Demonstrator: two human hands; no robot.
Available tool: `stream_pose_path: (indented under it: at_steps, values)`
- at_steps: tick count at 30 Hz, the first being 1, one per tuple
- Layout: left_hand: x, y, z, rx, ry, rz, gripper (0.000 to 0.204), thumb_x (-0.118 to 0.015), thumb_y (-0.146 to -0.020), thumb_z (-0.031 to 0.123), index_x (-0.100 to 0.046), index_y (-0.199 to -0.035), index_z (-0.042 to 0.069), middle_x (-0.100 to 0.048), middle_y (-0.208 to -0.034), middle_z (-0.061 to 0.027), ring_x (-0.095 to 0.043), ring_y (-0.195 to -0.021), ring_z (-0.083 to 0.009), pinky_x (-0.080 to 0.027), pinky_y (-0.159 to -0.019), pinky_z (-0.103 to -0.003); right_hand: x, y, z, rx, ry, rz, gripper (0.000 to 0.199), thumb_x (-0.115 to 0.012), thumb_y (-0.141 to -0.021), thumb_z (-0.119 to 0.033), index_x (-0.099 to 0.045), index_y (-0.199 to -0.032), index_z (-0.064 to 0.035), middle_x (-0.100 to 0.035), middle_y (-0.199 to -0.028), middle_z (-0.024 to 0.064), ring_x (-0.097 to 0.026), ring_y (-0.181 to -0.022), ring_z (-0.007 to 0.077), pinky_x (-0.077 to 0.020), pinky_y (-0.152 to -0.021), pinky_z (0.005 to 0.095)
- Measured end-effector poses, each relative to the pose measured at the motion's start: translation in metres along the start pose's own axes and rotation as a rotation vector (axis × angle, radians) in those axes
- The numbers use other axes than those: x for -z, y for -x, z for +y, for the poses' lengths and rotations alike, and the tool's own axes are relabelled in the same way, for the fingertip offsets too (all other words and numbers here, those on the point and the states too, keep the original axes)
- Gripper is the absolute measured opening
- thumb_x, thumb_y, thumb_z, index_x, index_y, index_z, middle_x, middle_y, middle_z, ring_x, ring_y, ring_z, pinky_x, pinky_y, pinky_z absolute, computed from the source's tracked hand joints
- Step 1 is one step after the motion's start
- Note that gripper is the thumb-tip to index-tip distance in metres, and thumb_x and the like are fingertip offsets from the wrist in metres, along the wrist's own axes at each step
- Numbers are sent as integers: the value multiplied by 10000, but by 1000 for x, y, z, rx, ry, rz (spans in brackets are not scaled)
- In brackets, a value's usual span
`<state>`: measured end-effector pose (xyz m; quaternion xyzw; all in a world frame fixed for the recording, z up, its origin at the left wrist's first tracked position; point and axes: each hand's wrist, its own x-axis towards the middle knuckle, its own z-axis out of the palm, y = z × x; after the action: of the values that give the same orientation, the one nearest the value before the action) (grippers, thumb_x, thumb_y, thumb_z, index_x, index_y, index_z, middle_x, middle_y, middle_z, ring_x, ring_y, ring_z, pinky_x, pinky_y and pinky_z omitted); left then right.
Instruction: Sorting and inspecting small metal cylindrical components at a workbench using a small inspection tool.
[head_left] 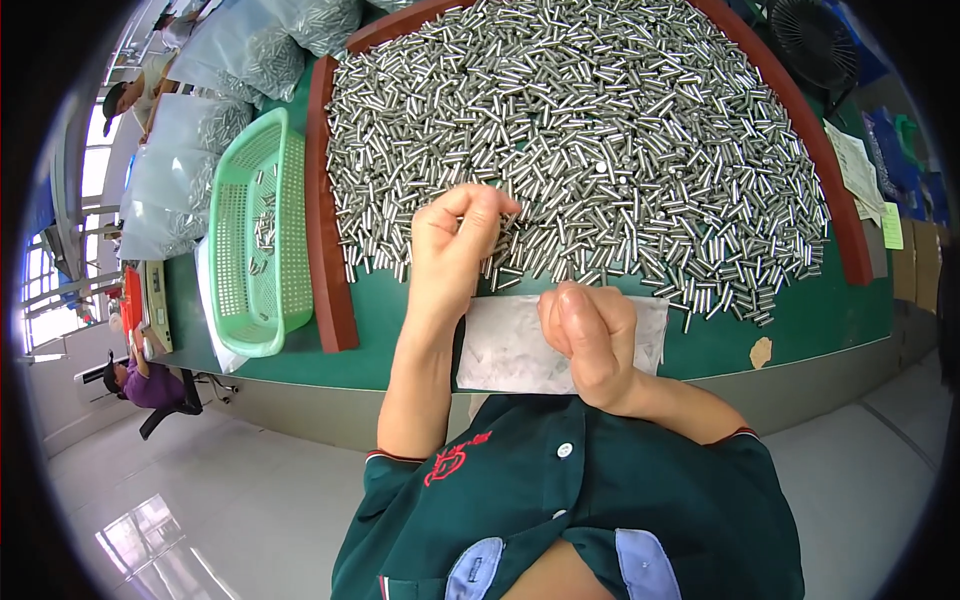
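Nearest, both hands are closed up narrow: the right hand [590,345] is a loose fist above a smudged white sheet [510,350], and the left hand [455,235], fingers curled, is over the front edge of the heap. Whether either holds a pin, I cannot tell, as the curled fingers hide it. Just beyond the sheet, the steel pins [580,130] cover much of the green tabletop [380,370], between a left reddish-brown rail [335,300] and a right reddish-brown rail [845,230]. Mostly they lie flat, long axes at every angle; some along the front edge point toward the person, and a few stand upright, showing round ends. Left of the left rail, a pale green perforated basket [294,235], its length running away from the person, holds a small scatter of similar pins. Farther off at left, clear plastic bags [165,190] contain many more small metal pieces. At the far right is a black fan [812,42]
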<state>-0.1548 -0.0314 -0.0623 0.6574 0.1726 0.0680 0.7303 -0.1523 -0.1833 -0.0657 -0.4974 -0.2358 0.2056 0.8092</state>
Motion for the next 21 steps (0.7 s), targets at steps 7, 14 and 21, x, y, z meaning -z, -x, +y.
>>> stream_pose_path:
  at_steps: [7,14,21]
  values:
    - [-17,7,4,-289,-944,-3,84,-595,-725,82,-548,-744,15,-524,-520,-134,-508,-446,-287,-384,-439,-340,-1,0,-3,-28,-4,12,378,-333,-875,-132,-311,-507,-47,-295,-434,-8,-251,-388,78,-204,-375,238]
    - [-11,5,-7,-402,-1049,-28,84,-601,-721,62,-553,-756,2,-543,-557,-107,-515,-439,-208,-385,-429,-283,-2,0,-3,-31,-13,1,377,-330,-874,-123,-313,-506,-44,-296,-433,-9,-246,-389,80,-205,-379,237]
    - [6,0,4,111,463,-188,83,-468,-832,104,-480,-855,25,-458,-635,-21,-303,-473,-26,-253,-425,-149,-1,1,-2,-21,-7,-1,382,-320,-879,-119,-313,-504,-46,-290,-435,-9,-244,-390,75,-205,-382,238]
